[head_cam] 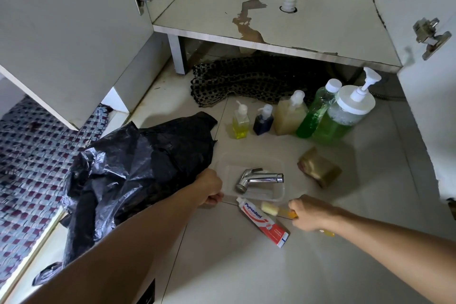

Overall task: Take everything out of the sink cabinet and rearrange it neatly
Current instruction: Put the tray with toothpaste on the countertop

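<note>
Where our right hand [309, 212] closes on the orange brush [278, 210], its handle is mostly hidden; our left hand [209, 190] pinches the clear tray [276, 196] rim, fingertips unseen. Beyond the tray, bottles [291, 116] stand on pale tiles before the emptied cabinet [271, 22].

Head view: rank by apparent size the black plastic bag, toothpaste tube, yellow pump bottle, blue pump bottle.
1. black plastic bag
2. toothpaste tube
3. yellow pump bottle
4. blue pump bottle

The tube lies nearer the camera, so its lead over the bottles is unsure.
</note>
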Demonstrator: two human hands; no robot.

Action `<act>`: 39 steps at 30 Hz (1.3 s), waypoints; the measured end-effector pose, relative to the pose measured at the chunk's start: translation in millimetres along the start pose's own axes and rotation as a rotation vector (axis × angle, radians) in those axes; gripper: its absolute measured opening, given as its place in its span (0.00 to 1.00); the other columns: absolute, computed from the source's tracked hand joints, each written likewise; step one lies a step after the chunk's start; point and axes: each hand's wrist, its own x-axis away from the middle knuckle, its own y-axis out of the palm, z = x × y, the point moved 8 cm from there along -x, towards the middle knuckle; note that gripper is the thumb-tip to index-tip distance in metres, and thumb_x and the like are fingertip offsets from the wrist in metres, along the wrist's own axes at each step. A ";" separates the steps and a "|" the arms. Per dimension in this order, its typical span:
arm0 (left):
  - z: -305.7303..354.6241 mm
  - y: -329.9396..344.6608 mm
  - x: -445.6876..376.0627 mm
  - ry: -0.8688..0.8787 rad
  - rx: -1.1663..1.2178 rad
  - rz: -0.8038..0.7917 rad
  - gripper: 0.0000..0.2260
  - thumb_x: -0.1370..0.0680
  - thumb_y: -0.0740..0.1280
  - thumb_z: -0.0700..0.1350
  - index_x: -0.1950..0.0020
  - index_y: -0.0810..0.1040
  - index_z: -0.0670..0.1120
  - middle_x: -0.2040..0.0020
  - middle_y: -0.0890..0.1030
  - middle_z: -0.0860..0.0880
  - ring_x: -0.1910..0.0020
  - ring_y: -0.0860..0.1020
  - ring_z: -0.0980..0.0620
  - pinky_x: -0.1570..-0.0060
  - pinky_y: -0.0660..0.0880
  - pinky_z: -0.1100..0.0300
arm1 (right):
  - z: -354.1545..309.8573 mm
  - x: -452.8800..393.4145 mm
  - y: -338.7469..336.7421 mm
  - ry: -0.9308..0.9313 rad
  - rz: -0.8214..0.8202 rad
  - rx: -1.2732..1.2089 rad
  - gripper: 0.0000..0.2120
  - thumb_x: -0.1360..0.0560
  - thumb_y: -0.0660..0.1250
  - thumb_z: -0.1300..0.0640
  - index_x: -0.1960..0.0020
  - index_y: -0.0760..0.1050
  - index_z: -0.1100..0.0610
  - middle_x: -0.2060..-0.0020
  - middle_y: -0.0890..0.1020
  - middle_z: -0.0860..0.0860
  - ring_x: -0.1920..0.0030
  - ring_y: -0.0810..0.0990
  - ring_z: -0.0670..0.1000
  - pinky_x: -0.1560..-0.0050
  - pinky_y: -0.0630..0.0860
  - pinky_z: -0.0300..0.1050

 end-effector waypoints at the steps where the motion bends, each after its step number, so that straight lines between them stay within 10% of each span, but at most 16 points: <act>1: -0.5 -0.5 -0.4 -0.001 0.000 0.002 0.09 0.18 0.50 0.37 0.49 0.69 0.40 0.66 0.76 0.43 0.70 0.74 0.51 0.69 0.73 0.59 | -2.8 1.9 -1.9 -0.005 -0.007 -0.040 0.06 0.27 0.62 0.55 0.60 0.66 0.53 0.62 0.75 0.51 0.62 0.75 0.52 0.71 0.64 0.39; 7: -2.6 0.6 -1.3 0.001 -0.014 0.007 0.09 0.19 0.50 0.36 0.52 0.69 0.41 0.66 0.76 0.43 0.70 0.74 0.51 0.68 0.74 0.59 | -51.2 -1.2 11.4 -0.112 0.031 -0.122 0.18 0.27 0.64 0.51 0.40 0.72 0.56 0.43 0.80 0.56 0.47 0.80 0.57 0.56 0.74 0.42; 16: -9.8 4.5 -1.2 0.014 -0.019 -0.031 0.09 0.19 0.50 0.37 0.45 0.69 0.41 0.64 0.77 0.44 0.70 0.75 0.51 0.68 0.75 0.59 | -77.7 -0.9 8.0 -0.090 0.101 0.073 0.20 0.25 0.65 0.54 0.35 0.69 0.61 0.41 0.77 0.58 0.42 0.79 0.59 0.46 0.75 0.47; 27: -20.5 5.8 0.3 0.043 0.062 -0.004 0.09 0.19 0.52 0.37 0.44 0.69 0.47 0.64 0.78 0.45 0.70 0.75 0.52 0.68 0.75 0.60 | -55.2 28.7 -63.9 -0.139 -0.125 0.380 0.13 0.26 0.59 0.62 0.44 0.74 0.62 0.55 0.80 0.56 0.60 0.78 0.56 0.62 0.69 0.42; 33: -21.5 8.0 7.0 0.052 0.094 0.017 0.09 0.20 0.53 0.37 0.47 0.70 0.45 0.62 0.78 0.42 0.72 0.75 0.51 0.69 0.73 0.60 | -79.2 9.7 -140.2 -0.195 0.379 0.225 0.09 0.23 0.58 0.64 0.46 0.75 0.60 0.66 0.71 0.53 0.72 0.67 0.49 0.75 0.59 0.41; 39: -22.8 10.9 9.6 0.054 0.099 0.000 0.09 0.19 0.53 0.38 0.45 0.72 0.42 0.60 0.78 0.41 0.72 0.74 0.52 0.72 0.72 0.61 | -107.8 -33.1 -103.7 -0.231 0.354 0.264 0.12 0.22 0.57 0.65 0.42 0.73 0.58 0.49 0.79 0.56 0.53 0.77 0.56 0.59 0.70 0.47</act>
